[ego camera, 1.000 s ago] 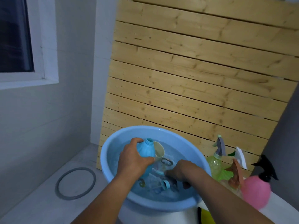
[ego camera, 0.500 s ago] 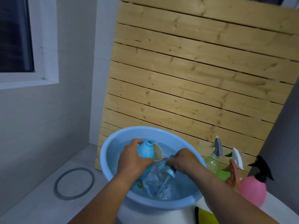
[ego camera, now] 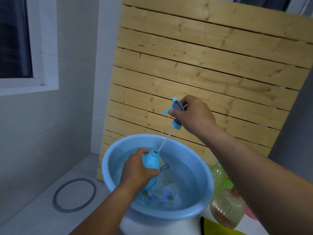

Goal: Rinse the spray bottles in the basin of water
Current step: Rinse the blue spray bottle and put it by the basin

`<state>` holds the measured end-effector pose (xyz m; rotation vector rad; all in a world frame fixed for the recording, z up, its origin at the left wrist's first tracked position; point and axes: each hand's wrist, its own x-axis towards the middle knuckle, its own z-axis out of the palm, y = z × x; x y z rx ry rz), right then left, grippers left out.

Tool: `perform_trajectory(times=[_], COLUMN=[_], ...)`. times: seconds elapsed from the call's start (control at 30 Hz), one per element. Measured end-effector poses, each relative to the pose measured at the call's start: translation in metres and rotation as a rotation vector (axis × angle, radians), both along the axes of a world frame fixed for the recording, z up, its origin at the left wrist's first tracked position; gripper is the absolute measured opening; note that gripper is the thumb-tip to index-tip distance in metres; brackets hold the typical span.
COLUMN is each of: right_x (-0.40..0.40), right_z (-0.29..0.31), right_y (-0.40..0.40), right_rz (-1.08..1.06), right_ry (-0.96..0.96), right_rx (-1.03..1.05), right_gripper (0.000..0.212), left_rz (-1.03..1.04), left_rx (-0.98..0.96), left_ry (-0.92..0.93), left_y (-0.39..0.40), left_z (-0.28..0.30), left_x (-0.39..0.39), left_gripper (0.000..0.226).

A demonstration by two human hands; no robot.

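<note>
The left hand (ego camera: 138,172) is down in the basin (ego camera: 205,175), fingers and thumb curled round the blue bottle (ego camera: 151,164), which sits tilted at the near-left side of the water with its open neck pointing up and away, clear of the surface, while its base dips below. That left forearm runs in from the bottom edge, angled up and to the right, wrist just over the near rim. Up high, the right hand (ego camera: 193,115) is raised well above the basin in front of the wooden slats (ego camera: 203,65), arm stretched out from the lower right corner, wrist bent, back of the hand towards the camera. Its fingers are wrapped round the spray head (ego camera: 176,110), thumb pressed across the front, the nozzle poking out to the left and the blue collar showing just below the palm. From that collar the clear tube (ego camera: 165,141) hangs down at a slant, its lower end just beside the bottle's mouth; whether the tip is inside the neck or next to it cannot be told. The water is rippled and splashing right beside the left hand, with small coloured bits blurred under the surface. To the right of the basin stand a green bottle (ego camera: 217,175) and an amber bottle (ego camera: 227,207), partly hidden by the right forearm. A grey ring (ego camera: 74,195) lies on the ledge left of the basin.
</note>
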<state>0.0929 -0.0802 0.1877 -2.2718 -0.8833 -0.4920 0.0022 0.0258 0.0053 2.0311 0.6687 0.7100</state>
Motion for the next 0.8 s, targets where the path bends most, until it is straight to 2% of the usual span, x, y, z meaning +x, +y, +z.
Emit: perform_trajectory(times=[0.17,0.43,0.67,0.8], right_x=[-0.003,0.001,0.001,-0.002], right_z=[0.019,0.011,-0.028,-0.060], right_y=[0.006,0.009,0.019,0.023], right_rz=[0.077,0.068,0.091,0.221], right_ry=[0.041,0.050,0.088,0.219], right_rx=[0.056,-0.006,-0.079,-0.041], right_gripper=[0.024,0.027,0.027,0.021], left_rz=[-0.020,-0.020,-0.042,-0.047], left_rx=[-0.007,-0.024,-0.073,-0.107], left_ry=[-0.009,-0.026,-0.090,-0.135], left_y=[0.000,0.000,-0.002,-0.003], left_z=[-0.001,0.000,0.002,0.005], left_x=[0.000,0.000,0.000,0.000], left_gripper=[0.069,0.070,0.067,0.065])
